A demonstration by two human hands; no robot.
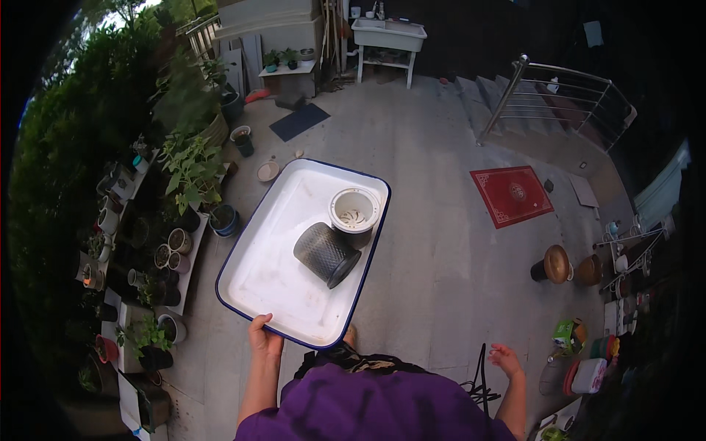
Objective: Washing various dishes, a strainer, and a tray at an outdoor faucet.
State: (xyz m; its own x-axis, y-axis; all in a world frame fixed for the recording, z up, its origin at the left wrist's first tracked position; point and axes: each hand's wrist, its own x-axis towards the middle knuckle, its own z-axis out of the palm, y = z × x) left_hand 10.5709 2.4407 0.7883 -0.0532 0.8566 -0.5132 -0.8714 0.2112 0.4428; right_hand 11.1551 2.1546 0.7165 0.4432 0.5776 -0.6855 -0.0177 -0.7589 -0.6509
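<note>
A white enamel tray (257, 257) with a dark blue rim is in front of me. My left hand (265, 336) is closed on its near edge, thumb on top and fingers underneath. On the tray's right side a dark textured flower pot (321, 248) lies on its side. Just beyond it, touching or nearly so, a pot with a white slotted inner basket (354, 209) stands upright, its mouth facing up. Away to the right, my right hand (506, 359) holds nothing, its fingers loosely bent and apart.
Shelves of potted plants (176, 250) line the left side. At the back are a white sink (390, 35) and steps with a metal railing (518, 95). A red mat (512, 194) lies to the right. Brown pots (557, 264) and a white rack (634, 253) stand farther right.
</note>
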